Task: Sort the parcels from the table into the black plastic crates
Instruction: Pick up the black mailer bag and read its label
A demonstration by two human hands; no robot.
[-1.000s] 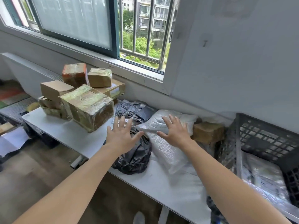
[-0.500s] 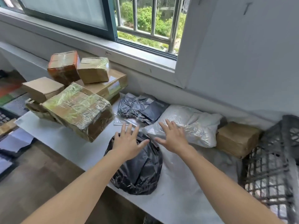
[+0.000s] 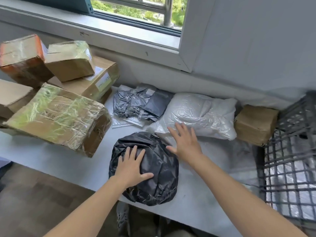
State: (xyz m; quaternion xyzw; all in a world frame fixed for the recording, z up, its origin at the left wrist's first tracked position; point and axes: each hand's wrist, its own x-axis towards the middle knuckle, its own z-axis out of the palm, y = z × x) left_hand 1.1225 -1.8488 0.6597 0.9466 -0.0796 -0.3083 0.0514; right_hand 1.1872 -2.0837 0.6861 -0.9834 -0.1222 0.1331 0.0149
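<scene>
1. Writing first: the big taped box (image 3: 58,117) is showing some dark scrawl on top, but it's sitting under shiny tape and I can't read it. The flat box (image 3: 102,72) behind it is carrying a white label (image 3: 103,80), with print too small to make out.
2. Your left hand (image 3: 131,166) is lying flat on the black parcel (image 3: 159,178), fingers straight and spread, not gripping anything.
3. Your right hand (image 3: 185,144) is spreading out loose too, holding nothing. It's sitting just past the black parcel's upper right edge, with the fingertips reaching the near edge of the white parcel (image 3: 205,112). I can't tell whether they're actually touching it.
4. The black parcel is sitting right at the near edge of the table (image 3: 56,161), between your two arms.
5. The black crate (image 3: 290,159) is standing at the right end, well apart from the black parcel. A small brown box (image 3: 254,124) is sitting between the crate and the white parcel.
</scene>
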